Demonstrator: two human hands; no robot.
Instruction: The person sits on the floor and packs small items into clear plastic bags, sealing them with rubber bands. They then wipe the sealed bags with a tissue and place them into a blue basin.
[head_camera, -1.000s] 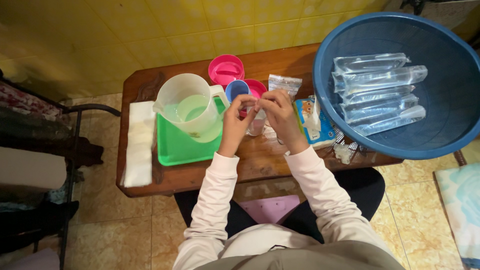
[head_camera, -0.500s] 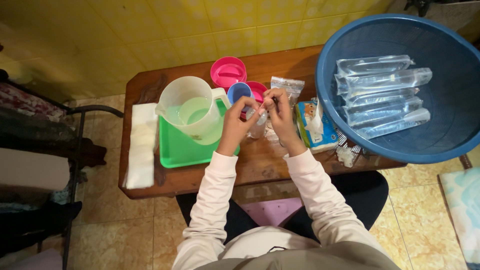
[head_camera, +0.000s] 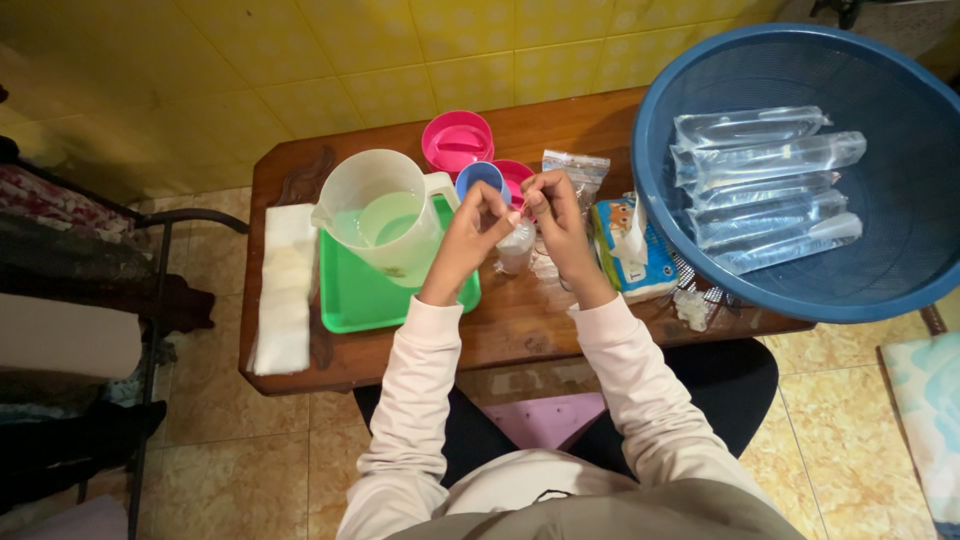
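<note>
Two hands meet over the middle of the wooden worktop (head_camera: 560, 130). The left hand (head_camera: 468, 235) and the right hand (head_camera: 555, 215) both pinch with their fingertips the top of a small clear plastic bag (head_camera: 516, 245), which is filled with liquid. The bag hangs upright between them, just above the worktop, beside the right edge of a green tray (head_camera: 360, 295). Both hands are closed on the neck of the bag; how exactly the fingers sit on it is too small to tell.

On the tray stands a translucent jug (head_camera: 385, 215) with pale liquid inside; its handle points toward the hands. Behind the hands stand a blue cup (head_camera: 478, 178) and a pink cup (head_camera: 515, 172), touching each other, and farther back lies a round pink lid (head_camera: 457, 140). A small packet of clear bags (head_camera: 577, 168) lies just behind the right hand. To the right of this hand is a blue printed packet (head_camera: 630, 265).

A folded white cloth (head_camera: 285, 290) lies on the left end of the worktop. At the right end rests a big blue basin (head_camera: 900, 250), and inside it several filled clear bags (head_camera: 770, 185) lie in a pile, one beside another.
</note>
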